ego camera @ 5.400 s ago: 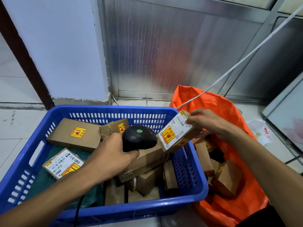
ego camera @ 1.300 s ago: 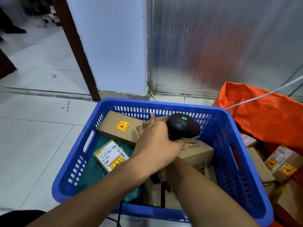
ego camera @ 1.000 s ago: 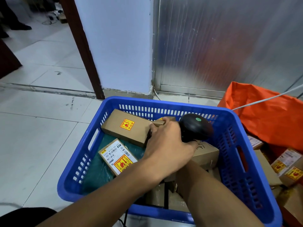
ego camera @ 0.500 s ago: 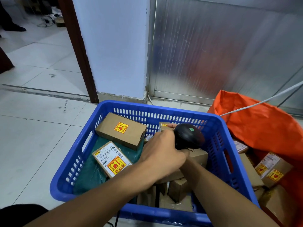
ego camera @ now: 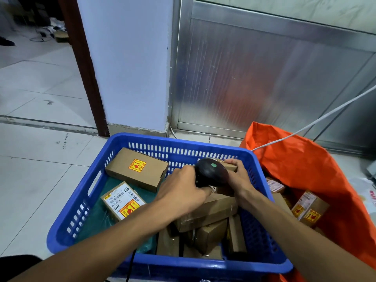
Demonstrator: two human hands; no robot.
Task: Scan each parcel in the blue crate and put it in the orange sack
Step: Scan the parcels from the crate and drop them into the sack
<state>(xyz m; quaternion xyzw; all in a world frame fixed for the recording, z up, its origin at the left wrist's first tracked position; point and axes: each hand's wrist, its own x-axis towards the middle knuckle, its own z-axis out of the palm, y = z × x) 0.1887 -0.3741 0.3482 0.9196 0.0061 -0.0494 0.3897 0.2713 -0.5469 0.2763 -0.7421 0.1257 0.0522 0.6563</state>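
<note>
Head view: right hand fingers apparently wrap a parcel behind the scanner.

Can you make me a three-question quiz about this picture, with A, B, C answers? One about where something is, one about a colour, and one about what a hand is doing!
1. Where is the orange sack?
A. To the right of the blue crate
B. Inside the crate
C. To the left of the crate

2. What colour is the dot on top of the black scanner?
A. Red
B. Green
C. Yellow

3. What is the right hand doing?
A. Lying flat on the floor
B. Pulling the sack open
C. Holding a small parcel by the scanner

Answers:
1. A, the sack slumps on the floor against the crate's right wall.
2. B, a small green dot shows on the scanner's head, which the left hand grips.
3. C, its fingers curl round the brown parcel above the crate, right next to the scanner.
</note>
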